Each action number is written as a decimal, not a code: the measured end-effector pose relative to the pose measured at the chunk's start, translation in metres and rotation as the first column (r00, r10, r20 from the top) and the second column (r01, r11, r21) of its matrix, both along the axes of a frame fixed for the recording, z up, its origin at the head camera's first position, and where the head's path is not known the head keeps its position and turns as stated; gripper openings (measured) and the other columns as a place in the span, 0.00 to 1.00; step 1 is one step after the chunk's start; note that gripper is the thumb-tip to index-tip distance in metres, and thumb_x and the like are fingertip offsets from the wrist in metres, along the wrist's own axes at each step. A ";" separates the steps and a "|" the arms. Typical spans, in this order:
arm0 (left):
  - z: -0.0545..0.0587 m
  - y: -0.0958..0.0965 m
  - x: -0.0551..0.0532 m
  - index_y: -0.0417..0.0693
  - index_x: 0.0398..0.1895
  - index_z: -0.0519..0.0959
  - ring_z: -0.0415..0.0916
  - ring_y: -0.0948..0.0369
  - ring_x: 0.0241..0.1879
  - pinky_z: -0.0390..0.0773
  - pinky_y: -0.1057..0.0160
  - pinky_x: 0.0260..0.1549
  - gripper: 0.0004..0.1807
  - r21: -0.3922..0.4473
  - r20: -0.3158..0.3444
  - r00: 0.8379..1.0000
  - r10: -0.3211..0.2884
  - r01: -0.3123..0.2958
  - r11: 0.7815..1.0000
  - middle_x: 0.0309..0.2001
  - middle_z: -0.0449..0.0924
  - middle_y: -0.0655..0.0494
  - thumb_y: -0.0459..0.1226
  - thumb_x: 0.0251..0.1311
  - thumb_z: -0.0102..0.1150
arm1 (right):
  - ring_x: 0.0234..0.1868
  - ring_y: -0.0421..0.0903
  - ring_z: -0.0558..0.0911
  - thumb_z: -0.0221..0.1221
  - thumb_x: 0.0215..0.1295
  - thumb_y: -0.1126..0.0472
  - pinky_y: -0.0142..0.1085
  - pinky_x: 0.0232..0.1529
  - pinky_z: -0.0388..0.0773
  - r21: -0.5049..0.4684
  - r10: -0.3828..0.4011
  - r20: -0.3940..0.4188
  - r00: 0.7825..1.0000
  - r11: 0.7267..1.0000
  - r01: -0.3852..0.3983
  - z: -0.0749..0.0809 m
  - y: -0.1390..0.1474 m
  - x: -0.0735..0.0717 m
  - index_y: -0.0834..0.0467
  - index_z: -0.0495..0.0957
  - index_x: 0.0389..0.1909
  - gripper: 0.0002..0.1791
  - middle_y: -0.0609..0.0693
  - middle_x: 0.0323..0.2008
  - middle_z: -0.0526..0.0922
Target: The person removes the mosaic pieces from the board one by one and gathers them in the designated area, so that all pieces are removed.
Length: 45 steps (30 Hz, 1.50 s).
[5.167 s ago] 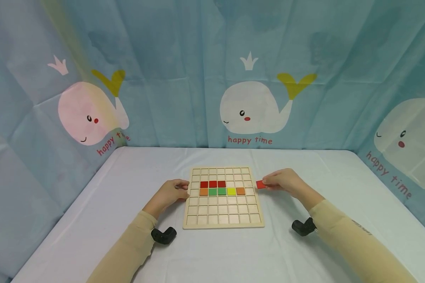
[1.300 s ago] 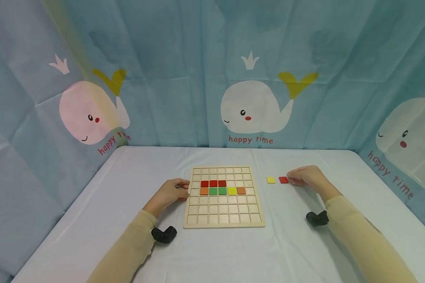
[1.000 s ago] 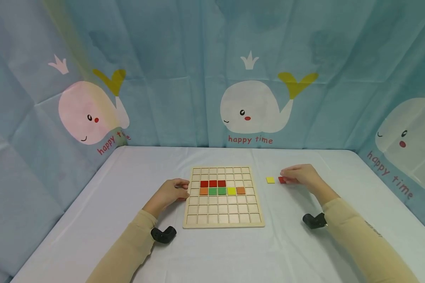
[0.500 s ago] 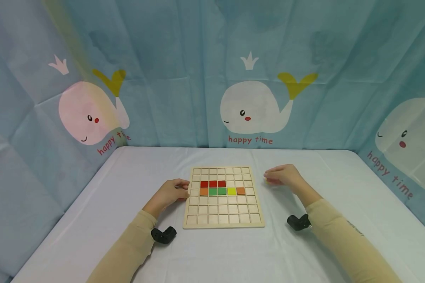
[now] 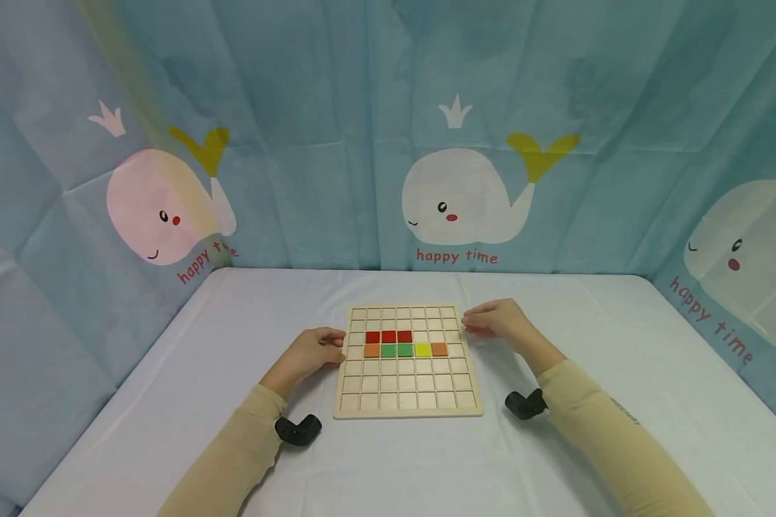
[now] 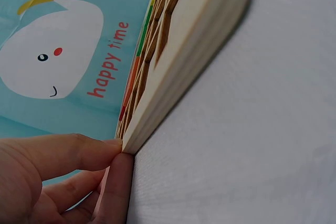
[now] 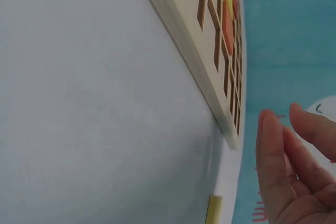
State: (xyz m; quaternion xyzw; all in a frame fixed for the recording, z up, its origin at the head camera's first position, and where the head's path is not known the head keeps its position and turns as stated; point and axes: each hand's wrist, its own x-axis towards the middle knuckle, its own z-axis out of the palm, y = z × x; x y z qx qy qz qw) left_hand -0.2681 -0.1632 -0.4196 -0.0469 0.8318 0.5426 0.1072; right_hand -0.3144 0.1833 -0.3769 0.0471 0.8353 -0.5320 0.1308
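A pale wooden grid board (image 5: 407,413) lies on the table. Three red tiles (image 5: 389,337) sit side by side in one row. In the row nearer me are an orange tile (image 5: 371,350), two green tiles (image 5: 396,350), a yellow tile (image 5: 423,350) and another orange tile (image 5: 439,349). My left hand (image 5: 304,355) pinches the board's left edge between thumb and fingers. At the board's right edge hovers my right hand (image 5: 504,323), thumb and fingertips apart and holding nothing in the right wrist view. A loose yellow tile (image 7: 213,211) lies on the table there; the head view hides it.
White cloth covers the table (image 5: 388,467). Behind and at both sides hangs a blue curtain (image 5: 310,201) printed with whales. A black device is strapped at each wrist, the left one (image 5: 299,430) and the right one (image 5: 525,405).
My right hand had a red tile beside the board, then set it down by a yellow one farther right. It has since moved left over both, hiding them. My left hand stays put.
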 end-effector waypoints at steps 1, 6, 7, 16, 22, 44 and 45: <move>0.000 0.000 0.000 0.37 0.63 0.74 0.77 0.57 0.44 0.83 0.64 0.42 0.27 -0.002 -0.002 1.000 0.002 -0.002 1.000 0.50 0.76 0.45 0.27 0.58 0.62 | 0.31 0.36 0.86 0.63 0.66 0.61 0.32 0.41 0.85 -0.006 0.006 0.000 1.000 1.000 -0.006 -0.001 -0.002 0.000 0.70 0.81 0.52 0.19 0.52 0.35 0.90; -0.001 0.000 0.000 0.36 0.63 0.74 0.77 0.57 0.44 0.83 0.64 0.42 0.27 -0.001 -0.006 1.000 0.008 -0.008 1.000 0.50 0.76 0.45 0.27 0.57 0.62 | 0.32 0.38 0.87 0.63 0.66 0.62 0.33 0.41 0.85 -0.036 0.023 -0.002 1.000 0.999 -0.023 -0.003 -0.011 -0.001 0.71 0.82 0.50 0.18 0.53 0.36 0.90; -0.001 0.000 0.000 0.36 0.63 0.74 0.77 0.57 0.43 0.83 0.63 0.42 0.27 0.001 -0.006 1.000 0.006 -0.006 1.000 0.50 0.76 0.44 0.27 0.57 0.63 | 0.32 0.38 0.87 0.64 0.66 0.62 0.33 0.41 0.85 -0.036 0.026 -0.002 1.000 0.999 -0.026 -0.004 -0.013 -0.001 0.71 0.82 0.50 0.17 0.54 0.37 0.90; -0.001 0.000 0.001 0.35 0.63 0.74 0.77 0.58 0.43 0.83 0.64 0.41 0.28 0.015 -0.004 1.000 -0.002 0.002 1.000 0.50 0.76 0.44 0.26 0.56 0.62 | 0.34 0.41 0.89 0.65 0.64 0.62 0.34 0.41 0.85 -0.030 0.034 0.024 0.999 0.999 -0.034 -0.007 -0.032 0.001 0.68 0.83 0.48 0.16 0.56 0.39 0.90; 0.000 -0.001 0.002 0.35 0.63 0.74 0.77 0.58 0.43 0.83 0.64 0.41 0.28 0.021 -0.003 1.000 -0.002 0.002 1.000 0.50 0.76 0.43 0.26 0.56 0.62 | 0.34 0.41 0.88 0.65 0.64 0.62 0.34 0.42 0.85 -0.019 0.055 0.035 0.998 0.998 -0.054 -0.010 -0.042 0.001 0.67 0.84 0.47 0.15 0.56 0.38 0.90; 0.001 -0.001 0.002 0.36 0.63 0.74 0.76 0.58 0.43 0.82 0.65 0.41 0.28 0.013 -0.002 1.000 -0.001 0.001 1.000 0.50 0.76 0.44 0.27 0.56 0.63 | 0.33 0.40 0.88 0.65 0.64 0.63 0.32 0.39 0.85 -0.039 0.095 0.055 0.994 0.995 -0.093 -0.010 -0.063 -0.002 0.66 0.85 0.47 0.14 0.56 0.41 0.89; 0.001 -0.001 0.001 0.36 0.63 0.74 0.76 0.58 0.43 0.82 0.65 0.42 0.28 0.013 -0.001 1.000 -0.001 0.001 1.000 0.50 0.76 0.44 0.27 0.56 0.63 | 0.33 0.41 0.88 0.65 0.64 0.64 0.32 0.39 0.85 -0.049 0.095 0.054 0.994 0.995 -0.092 -0.010 -0.064 -0.002 0.67 0.84 0.47 0.14 0.57 0.41 0.89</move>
